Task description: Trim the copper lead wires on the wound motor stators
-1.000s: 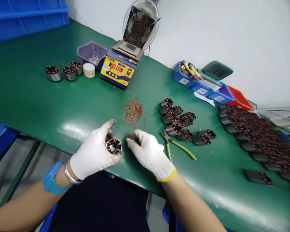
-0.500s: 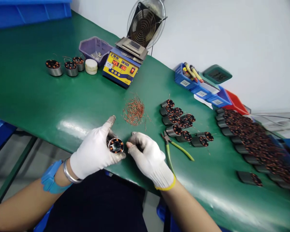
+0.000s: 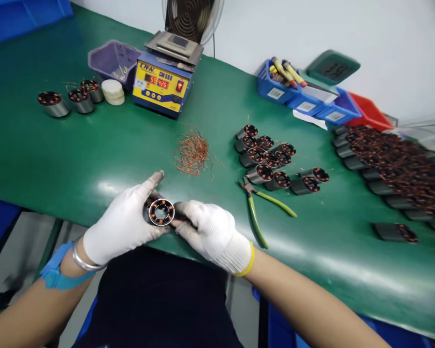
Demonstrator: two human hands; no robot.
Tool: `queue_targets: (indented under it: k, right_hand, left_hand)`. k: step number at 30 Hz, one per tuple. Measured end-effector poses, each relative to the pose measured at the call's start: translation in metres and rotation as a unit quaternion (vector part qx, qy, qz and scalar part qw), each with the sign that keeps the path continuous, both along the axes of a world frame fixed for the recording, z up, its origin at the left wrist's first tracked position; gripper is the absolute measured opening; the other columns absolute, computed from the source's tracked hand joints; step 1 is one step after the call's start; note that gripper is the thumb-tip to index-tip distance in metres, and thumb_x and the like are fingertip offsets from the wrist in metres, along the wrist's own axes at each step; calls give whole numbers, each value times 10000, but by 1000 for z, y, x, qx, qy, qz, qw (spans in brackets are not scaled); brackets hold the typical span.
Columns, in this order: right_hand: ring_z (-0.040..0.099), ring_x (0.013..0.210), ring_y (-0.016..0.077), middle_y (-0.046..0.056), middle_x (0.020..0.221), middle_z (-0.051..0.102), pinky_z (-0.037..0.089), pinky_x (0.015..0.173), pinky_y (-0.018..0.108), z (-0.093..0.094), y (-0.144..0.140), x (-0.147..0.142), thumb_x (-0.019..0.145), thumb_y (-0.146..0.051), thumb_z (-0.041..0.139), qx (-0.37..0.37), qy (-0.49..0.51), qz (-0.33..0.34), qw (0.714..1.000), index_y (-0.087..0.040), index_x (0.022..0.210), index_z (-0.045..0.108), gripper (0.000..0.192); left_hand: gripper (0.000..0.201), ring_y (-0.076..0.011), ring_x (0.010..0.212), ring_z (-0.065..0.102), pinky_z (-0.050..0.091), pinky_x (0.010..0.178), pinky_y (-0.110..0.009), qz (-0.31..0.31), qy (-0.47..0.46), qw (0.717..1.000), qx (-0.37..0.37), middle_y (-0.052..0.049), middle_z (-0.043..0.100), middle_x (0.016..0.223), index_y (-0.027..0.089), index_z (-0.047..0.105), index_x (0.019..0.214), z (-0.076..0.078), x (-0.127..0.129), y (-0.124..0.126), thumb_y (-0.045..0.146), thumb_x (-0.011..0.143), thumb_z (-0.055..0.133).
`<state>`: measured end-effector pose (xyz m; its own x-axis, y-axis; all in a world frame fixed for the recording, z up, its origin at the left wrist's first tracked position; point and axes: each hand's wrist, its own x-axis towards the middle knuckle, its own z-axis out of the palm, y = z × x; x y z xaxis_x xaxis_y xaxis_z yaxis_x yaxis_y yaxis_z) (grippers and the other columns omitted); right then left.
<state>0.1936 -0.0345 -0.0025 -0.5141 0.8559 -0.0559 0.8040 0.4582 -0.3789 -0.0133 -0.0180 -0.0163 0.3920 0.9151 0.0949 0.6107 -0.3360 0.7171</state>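
Note:
My left hand (image 3: pixel 121 224), in a white glove, grips a metal motor stator (image 3: pixel 161 212) with copper windings, its open end facing me, over the near edge of the green table (image 3: pixel 76 154). My right hand (image 3: pixel 212 234), also gloved, touches the stator's right side with its fingertips. A pile of cut copper wire scraps (image 3: pixel 192 153) lies just beyond the hands. Green-handled cutters (image 3: pixel 255 208) lie on the table to the right of my right hand.
A cluster of several stators (image 3: pixel 270 162) lies at centre right, a long heap of stators (image 3: pixel 395 169) at far right. At the back stand a yellow-blue soldering station (image 3: pixel 162 84), a purple tray (image 3: pixel 110 60), three stators (image 3: pixel 68 96), blue bins (image 3: pixel 304 96).
My right hand has closed in from beside the stator until its fingertips touch it. The view has shifted, so the table items sit further left and lower.

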Motion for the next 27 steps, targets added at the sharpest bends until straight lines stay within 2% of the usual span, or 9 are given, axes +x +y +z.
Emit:
queue_targets:
  k: [2, 6, 8, 11, 15, 20, 24, 27]
  right_hand:
    - [650, 725, 190, 45, 853, 722, 377, 591, 285, -2, 4, 1, 975, -414, 469, -25, -18, 10, 999, -210, 978, 691, 301]
    - [625, 743, 155, 31, 859, 721, 336, 606, 263, 1, 9, 7, 983, -387, 470, -35, 38, 37, 998, -212, 943, 695, 287]
    - [618, 732, 149, 25, 861, 723, 320, 596, 263, 3, 10, 9, 973, -398, 490, -50, 53, 33, 997, -221, 945, 699, 275]
    - [616, 740, 147, 16, 881, 727, 307, 591, 261, 7, 12, 10, 956, -411, 522, -75, 69, 20, 995, -238, 976, 704, 252]
    - [591, 700, 149, 10, 836, 716, 291, 565, 262, 14, 13, 10, 951, -403, 507, -125, 87, -23, 988, -242, 929, 712, 261]
    - [539, 620, 128, -4, 737, 670, 299, 539, 245, 22, 14, 16, 894, -358, 550, -214, 129, -98, 963, -223, 877, 721, 219]
    - [500, 573, 109, -20, 653, 618, 321, 544, 236, 22, 16, 25, 888, -356, 536, -265, 181, -96, 942, -194, 813, 700, 242]
    - [513, 593, 120, -16, 679, 626, 325, 552, 238, 25, 18, 26, 858, -422, 581, -273, 194, -128, 934, -189, 915, 684, 262]
  left_hand:
    - [886, -265, 841, 684, 560, 765, -402, 3, 5, 1000, -10, -81, 706, 982, 175, 327, 1475, 0, 0, -1, 443, 732, 731]
    - [933, -324, 1038, 659, 549, 908, -490, 9, -6, 1000, -26, -125, 659, 1174, 207, 359, 1447, 3, 4, -4, 447, 652, 784]
    - [810, -324, 1104, 639, 535, 960, -494, 11, -13, 1000, -21, -141, 638, 1232, 203, 431, 1380, 5, 7, -6, 468, 688, 760]
    - [588, -290, 1073, 654, 545, 953, -472, 17, -2, 1000, 0, -133, 661, 1191, 200, 496, 1291, 3, 9, -8, 460, 797, 679]
    - [512, -251, 1049, 654, 551, 924, -421, 5, 5, 999, 50, -114, 660, 1173, 198, 488, 1275, 0, 9, -9, 380, 832, 670]
    - [284, -195, 977, 615, 524, 880, -362, -43, -5, 997, 68, -75, 626, 1062, 188, 526, 1106, 5, 13, -7, 198, 836, 613]
    - [161, -190, 909, 560, 489, 828, -358, -68, -5, 994, 87, -65, 576, 957, 177, 512, 963, 7, 19, -5, 121, 815, 548]
    - [148, -196, 866, 533, 469, 784, -361, -70, 6, 993, 99, -62, 556, 921, 175, 498, 939, 6, 22, -4, 118, 804, 517]
